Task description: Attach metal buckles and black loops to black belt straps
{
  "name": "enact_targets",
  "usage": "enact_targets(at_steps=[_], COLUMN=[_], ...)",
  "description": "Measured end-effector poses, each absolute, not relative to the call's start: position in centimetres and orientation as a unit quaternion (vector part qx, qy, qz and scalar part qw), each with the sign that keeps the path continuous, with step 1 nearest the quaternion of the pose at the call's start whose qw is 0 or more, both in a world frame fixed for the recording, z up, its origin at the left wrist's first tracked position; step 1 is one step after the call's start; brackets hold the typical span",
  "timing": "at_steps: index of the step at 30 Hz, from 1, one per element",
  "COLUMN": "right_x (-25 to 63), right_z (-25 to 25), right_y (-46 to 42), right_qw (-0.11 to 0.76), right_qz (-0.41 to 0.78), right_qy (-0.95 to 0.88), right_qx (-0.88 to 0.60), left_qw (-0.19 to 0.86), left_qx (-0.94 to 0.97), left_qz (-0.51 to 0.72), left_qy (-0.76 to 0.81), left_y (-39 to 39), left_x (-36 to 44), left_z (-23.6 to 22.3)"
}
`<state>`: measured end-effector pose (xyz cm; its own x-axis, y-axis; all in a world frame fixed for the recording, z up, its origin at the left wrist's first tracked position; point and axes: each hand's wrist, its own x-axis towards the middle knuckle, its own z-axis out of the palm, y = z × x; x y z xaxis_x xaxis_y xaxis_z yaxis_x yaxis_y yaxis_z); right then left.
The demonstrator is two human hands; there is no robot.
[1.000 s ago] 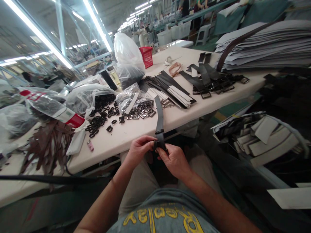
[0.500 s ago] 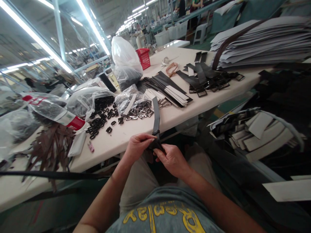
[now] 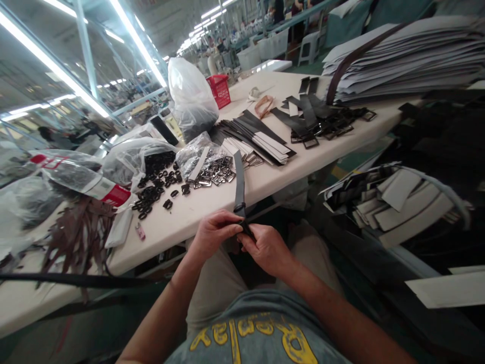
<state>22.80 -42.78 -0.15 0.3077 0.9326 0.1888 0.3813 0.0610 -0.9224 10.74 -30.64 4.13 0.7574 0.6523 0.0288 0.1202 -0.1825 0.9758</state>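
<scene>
A black strap point(image 3: 240, 179) lies partly on the table's front edge, and its near end is between my hands over my lap. A dark loop point(image 3: 239, 207) sits around the strap just beyond my fingers. My left hand point(image 3: 216, 231) pinches the near end between thumb and fingers. My right hand point(image 3: 267, 247) is closed on the same end from the right. What the fingers cover at this end cannot be made out. Beyond the strap lie a heap of metal buckles point(image 3: 217, 173) by a clear plastic bag and scattered black loops point(image 3: 151, 194).
Black straps with white backing point(image 3: 265, 141) and buckled straps point(image 3: 318, 119) lie further back on the table point(image 3: 182, 220). A bottle point(image 3: 83, 177), brown strips point(image 3: 76, 235) and a pink clip point(image 3: 140, 231) are left. Stacked sheets point(image 3: 401, 60) and a filled bin point(image 3: 397, 202) stand right.
The held end was bent up in my fingers half a second ago and now lies lower, in line with the strap. Both hands keep their grip. The whole view has shifted slightly.
</scene>
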Motion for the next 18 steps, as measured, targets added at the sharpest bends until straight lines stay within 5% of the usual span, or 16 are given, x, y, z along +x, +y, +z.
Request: enact_targets(at_steps=[9,18], right_x=[22.7,22.5], right_z=[-0.8,-1.8], right_y=[-43.0,-42.5], right_qw=[0.609,0.61], right_qz=[0.466,0.546], right_qy=[-0.396,-0.328], right_qx=[-0.505,-0.471], left_qw=[0.625,0.671], left_qx=[0.713,0.622], left_qz=[0.163,0.231], left_qy=[0.271,0.331], left_y=[-31.8,-32.0], left_x=[10.2,9.3], left_z=[3.5,2.3])
